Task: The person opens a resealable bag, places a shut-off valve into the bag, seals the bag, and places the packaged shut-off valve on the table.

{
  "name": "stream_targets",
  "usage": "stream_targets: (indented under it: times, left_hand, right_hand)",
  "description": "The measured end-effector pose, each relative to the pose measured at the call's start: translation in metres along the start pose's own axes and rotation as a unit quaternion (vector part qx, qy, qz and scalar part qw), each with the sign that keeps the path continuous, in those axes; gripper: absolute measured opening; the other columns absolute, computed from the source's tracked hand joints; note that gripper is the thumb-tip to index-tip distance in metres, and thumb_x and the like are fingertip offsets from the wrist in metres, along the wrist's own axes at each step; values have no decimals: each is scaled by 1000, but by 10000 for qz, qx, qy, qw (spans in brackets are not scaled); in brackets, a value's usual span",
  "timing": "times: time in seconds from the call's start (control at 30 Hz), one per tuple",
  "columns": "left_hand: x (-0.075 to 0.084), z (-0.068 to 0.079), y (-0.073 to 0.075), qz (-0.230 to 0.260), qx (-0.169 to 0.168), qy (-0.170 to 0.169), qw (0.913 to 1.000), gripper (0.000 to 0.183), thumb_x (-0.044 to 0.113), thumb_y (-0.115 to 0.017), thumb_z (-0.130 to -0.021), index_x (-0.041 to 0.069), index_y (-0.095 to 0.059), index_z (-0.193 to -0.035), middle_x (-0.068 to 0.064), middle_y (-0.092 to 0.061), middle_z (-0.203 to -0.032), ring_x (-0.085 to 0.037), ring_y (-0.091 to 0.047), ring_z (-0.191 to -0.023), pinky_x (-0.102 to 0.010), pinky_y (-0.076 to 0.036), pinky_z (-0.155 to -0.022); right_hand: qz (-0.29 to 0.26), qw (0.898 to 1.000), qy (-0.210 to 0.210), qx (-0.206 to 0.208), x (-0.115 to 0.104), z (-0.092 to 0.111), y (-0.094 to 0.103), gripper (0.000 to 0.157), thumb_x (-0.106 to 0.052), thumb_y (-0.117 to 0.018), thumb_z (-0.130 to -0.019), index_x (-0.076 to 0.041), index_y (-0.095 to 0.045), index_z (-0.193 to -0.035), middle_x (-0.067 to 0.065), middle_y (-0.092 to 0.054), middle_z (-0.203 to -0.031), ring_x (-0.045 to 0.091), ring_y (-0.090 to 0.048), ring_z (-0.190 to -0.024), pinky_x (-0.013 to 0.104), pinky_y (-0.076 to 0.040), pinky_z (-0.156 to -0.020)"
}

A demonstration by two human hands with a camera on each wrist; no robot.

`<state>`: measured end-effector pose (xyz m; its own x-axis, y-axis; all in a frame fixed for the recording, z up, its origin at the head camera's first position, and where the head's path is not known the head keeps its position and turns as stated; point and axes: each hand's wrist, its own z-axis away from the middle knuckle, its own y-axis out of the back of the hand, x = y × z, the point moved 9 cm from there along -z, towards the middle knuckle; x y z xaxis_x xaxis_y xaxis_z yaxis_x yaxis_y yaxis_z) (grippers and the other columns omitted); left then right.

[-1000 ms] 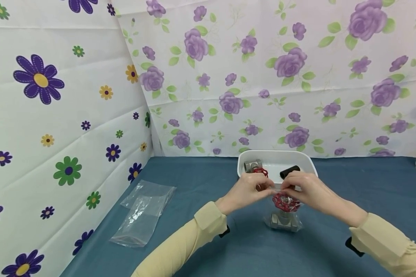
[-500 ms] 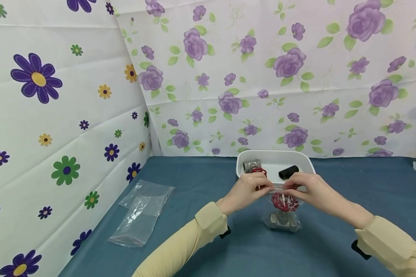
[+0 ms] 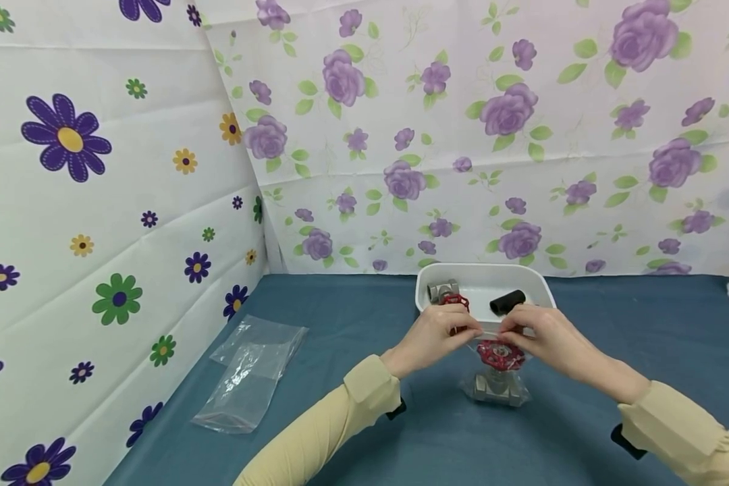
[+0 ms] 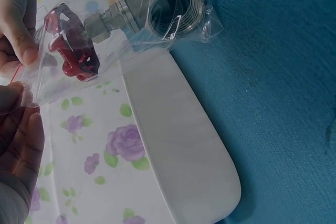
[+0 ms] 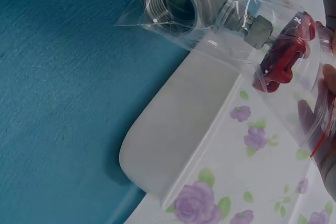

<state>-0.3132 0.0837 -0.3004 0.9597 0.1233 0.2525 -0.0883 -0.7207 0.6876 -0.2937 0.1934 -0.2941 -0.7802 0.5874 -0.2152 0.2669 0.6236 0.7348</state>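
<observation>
In the head view my left hand [image 3: 430,339] and right hand [image 3: 553,339] face each other, each pinching the top edge of a clear zip bag [image 4: 113,59]. Inside the bag is a metal gate valve [image 3: 498,388] with a red handwheel [image 3: 501,355]. It hangs upright below my fingers, wheel up and threaded body down, in front of the white tray. A red seal line [image 5: 321,142] runs along the bag's mouth between my fingertips. In the left wrist view the valve's threaded opening [image 4: 176,14] shows through the plastic.
Behind the hands stands a white tray [image 3: 486,270], holding another red-wheeled valve [image 3: 443,290] and a black cylindrical piece [image 3: 507,302]. A flat clear bag [image 3: 252,374] lies at the left on the blue tablecloth [image 3: 352,304]. Flowered cloths hang at the back and left.
My right hand has shifted slightly to the right along the bag's top edge. The left hand and the bagged valve stay nearly in place.
</observation>
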Motion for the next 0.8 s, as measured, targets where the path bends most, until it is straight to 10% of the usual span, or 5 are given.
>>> stream_targets:
  times: [0.8]
  left_hand:
    - [-8,3,3,229,140,404,9988,7,3,-65,-84,6,-69,-88,0,-61,-84,-3,-47,-67,-12,-37,-58]
  right_hand:
    - [-586,9983,6,46,11,11,2,34,13,-72,-67,-15,-63,-84,-10,-57,-81,5,-55,-65,19,-43,-51]
